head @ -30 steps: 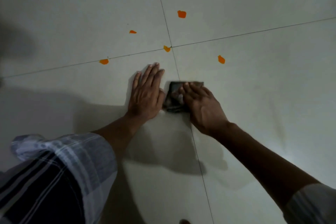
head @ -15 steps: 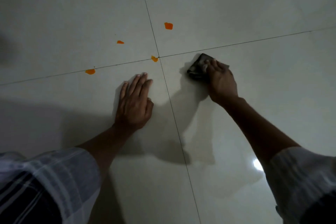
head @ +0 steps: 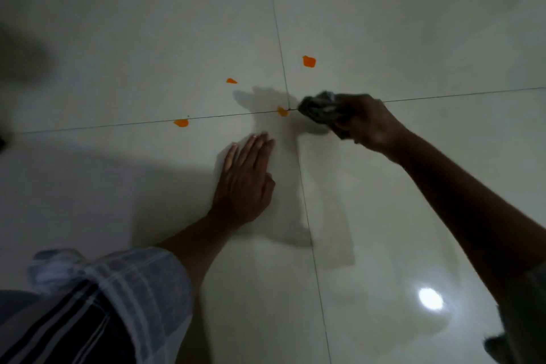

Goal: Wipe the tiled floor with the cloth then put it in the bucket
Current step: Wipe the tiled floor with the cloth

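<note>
The tiled floor point(head: 384, 23) looks like glossy, smooth ceramic, pale, with thin dark grout lines and a bright lamp glare point(head: 430, 298) mirrored at 5 o'clock. The cloth point(head: 320, 108) is a soft, matt grey fabric, crumpled. At 7 o'clock the sleeve point(head: 127, 287) is thin woven checked cloth, matt

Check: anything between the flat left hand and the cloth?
Head view: only bare tile between left hand and cloth; nearest orange spot sits beside the cloth.

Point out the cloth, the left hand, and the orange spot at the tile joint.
cloth point(head: 320, 109), head view, bunched middle.
left hand point(head: 243, 183), head view, back of hand.
orange spot point(head: 282, 111), head view, its centre.
</note>
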